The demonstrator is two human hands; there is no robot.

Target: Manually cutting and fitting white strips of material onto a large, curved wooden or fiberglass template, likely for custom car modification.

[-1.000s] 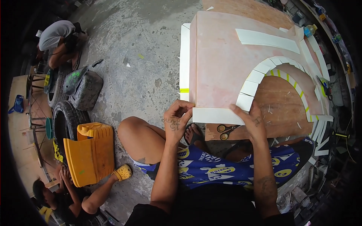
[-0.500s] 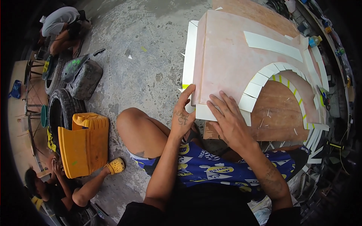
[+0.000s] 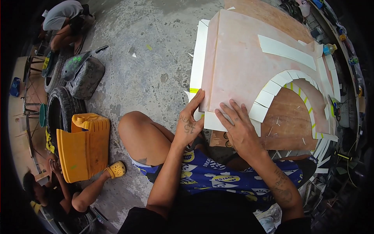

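A pale pinkish moulded panel [image 3: 237,58] with an arched cutout lies in front of me, bordered by white strips. My left hand [image 3: 188,124] is closed at its near left corner, the thumb up along the side and the other fingers partly hidden below. It grips there by the end of a short white strip [image 3: 212,121] along the near edge. My right hand [image 3: 243,130] lies flat, fingers spread, with the fingertips on the panel and the palm over that strip. A long white strip [image 3: 197,58] runs down the left side. Several white pieces [image 3: 268,96] line the arch, with yellow tape marks inside.
A brown board [image 3: 280,121] lies under the panel, with white offcuts at right. To the left are a cut yellow jerrycan [image 3: 83,148], a tyre [image 3: 64,113] and a grey cut container [image 3: 87,80]. Two other people [image 3: 64,17] sit or crouch at the left.
The view has shifted slightly, so the panel appears a little lower and to the right. My right hand has edged slightly on the near strip; my left hand keeps its place at the corner.
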